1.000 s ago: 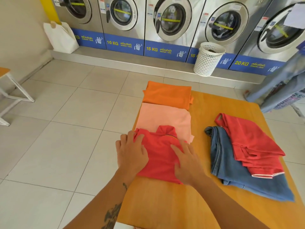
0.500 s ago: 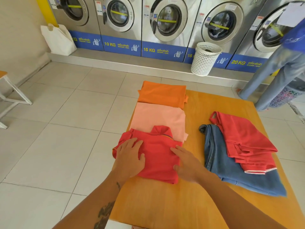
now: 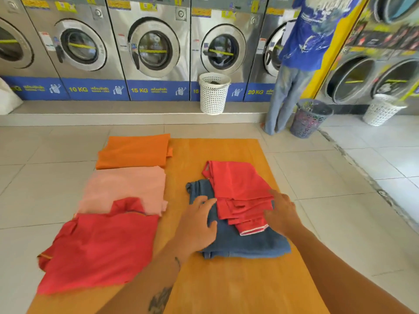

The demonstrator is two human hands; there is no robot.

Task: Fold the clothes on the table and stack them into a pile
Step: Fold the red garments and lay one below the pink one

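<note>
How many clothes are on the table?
5. An orange one at the far left, a pink one in front of it, a red shirt nearest. On the right, a red piece lies on a blue one. More could hide underneath.

Blue garment [image 3: 244, 243] partly hidden; table [image 3: 238, 291] cropped.

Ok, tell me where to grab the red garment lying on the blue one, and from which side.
Take the red garment by its bunched near end with the white-trimmed hem, coming from the near right, where the right hand already hovers. That end overhangs the blue garment in loose folds, probably easiest to pinch without dragging the blue layer.
</note>
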